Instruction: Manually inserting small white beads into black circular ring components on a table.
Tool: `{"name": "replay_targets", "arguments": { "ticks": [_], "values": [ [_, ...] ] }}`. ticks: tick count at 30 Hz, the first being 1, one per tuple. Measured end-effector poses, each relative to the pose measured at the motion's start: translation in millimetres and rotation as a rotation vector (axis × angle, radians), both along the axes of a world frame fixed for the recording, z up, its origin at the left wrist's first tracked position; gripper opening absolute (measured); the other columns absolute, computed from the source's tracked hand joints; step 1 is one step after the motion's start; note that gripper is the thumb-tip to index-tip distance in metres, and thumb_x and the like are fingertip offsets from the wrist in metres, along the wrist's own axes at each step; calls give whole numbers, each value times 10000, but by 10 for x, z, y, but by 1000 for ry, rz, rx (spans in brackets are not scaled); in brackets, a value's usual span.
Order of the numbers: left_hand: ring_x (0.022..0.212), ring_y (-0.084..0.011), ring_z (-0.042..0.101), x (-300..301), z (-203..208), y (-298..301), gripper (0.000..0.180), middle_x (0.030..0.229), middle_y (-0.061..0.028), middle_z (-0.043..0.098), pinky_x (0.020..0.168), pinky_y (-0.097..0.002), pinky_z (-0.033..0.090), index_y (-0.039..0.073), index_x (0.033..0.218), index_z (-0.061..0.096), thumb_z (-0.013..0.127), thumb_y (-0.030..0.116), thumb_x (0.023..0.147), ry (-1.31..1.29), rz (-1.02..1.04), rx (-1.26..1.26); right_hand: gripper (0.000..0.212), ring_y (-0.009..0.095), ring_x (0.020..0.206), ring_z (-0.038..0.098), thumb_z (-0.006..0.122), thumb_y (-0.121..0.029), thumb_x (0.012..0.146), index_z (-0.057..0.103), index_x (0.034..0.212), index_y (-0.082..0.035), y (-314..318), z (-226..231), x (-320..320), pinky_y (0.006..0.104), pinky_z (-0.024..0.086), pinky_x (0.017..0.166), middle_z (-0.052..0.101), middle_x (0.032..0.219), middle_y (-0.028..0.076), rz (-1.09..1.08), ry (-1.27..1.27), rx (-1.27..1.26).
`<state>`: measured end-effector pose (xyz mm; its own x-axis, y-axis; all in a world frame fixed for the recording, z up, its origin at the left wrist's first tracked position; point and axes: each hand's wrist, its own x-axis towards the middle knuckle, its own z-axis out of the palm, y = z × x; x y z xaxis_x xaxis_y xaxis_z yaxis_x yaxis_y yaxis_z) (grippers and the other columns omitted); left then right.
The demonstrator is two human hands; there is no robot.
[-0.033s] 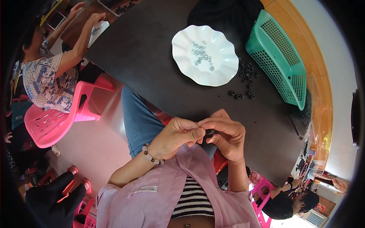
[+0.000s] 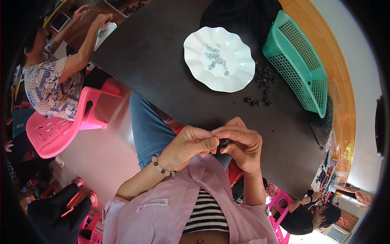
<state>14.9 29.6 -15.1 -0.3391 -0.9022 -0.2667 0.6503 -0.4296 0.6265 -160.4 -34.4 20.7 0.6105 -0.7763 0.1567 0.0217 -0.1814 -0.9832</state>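
My right hand pinches a small black ring-shaped part between thumb and fingers, just over the table's near edge. Against it, my left hand is closed with thumb and forefinger pressed together; whatever sits in that pinch is hidden. Farther off lies a white wavy-rimmed plate with many tiny clear-grey pieces in its middle. Right of the plate, several small black cylindrical parts are scattered on the dark table.
A green perforated basket stands along the table's right side, beside a dark cloth at the far edge. At the left a person in a patterned shirt sits on a pink chair. Another person is at the lower right.
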Motion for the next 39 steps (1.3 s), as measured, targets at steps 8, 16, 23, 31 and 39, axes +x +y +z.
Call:
{"name": "replay_targets", "arguments": {
  "ticks": [8,16,23,31,39],
  "values": [
    [612,-49,465,2,13,19,234,718,-2,631,552,-202,371,57,846,726,710,289,865,9,9,-2,291,173,820,534,765,-84,709,734,994,-40,12,-12,1,288,432,776,727,983,52,-6,24,-47],
    [616,-48,462,-40,15,-15,237,699,4,613,560,-201,365,52,839,724,700,285,873,-35,42,6,298,168,803,552,756,-32,688,739,984,-55,25,-54,9,282,442,772,734,954,43,-76,47,-68],
    [612,-50,464,-19,39,-79,225,693,3,614,558,-202,365,53,829,724,701,273,874,-16,34,60,297,166,795,550,760,-32,683,741,977,-62,-30,-5,39,282,441,773,735,949,37,-99,85,-84],
    [608,-47,495,46,186,-120,193,682,-3,631,532,-198,360,62,804,730,720,247,857,-93,26,102,277,155,788,546,752,-7,677,740,947,-66,-24,73,102,270,438,761,734,931,20,-132,93,-23],
    [616,-41,448,96,209,-156,196,710,12,605,566,-193,358,54,889,719,691,248,884,82,-5,138,403,177,852,540,814,-173,689,710,1038,-1,-114,78,63,297,440,788,719,985,92,-61,42,11]
  ]
}}
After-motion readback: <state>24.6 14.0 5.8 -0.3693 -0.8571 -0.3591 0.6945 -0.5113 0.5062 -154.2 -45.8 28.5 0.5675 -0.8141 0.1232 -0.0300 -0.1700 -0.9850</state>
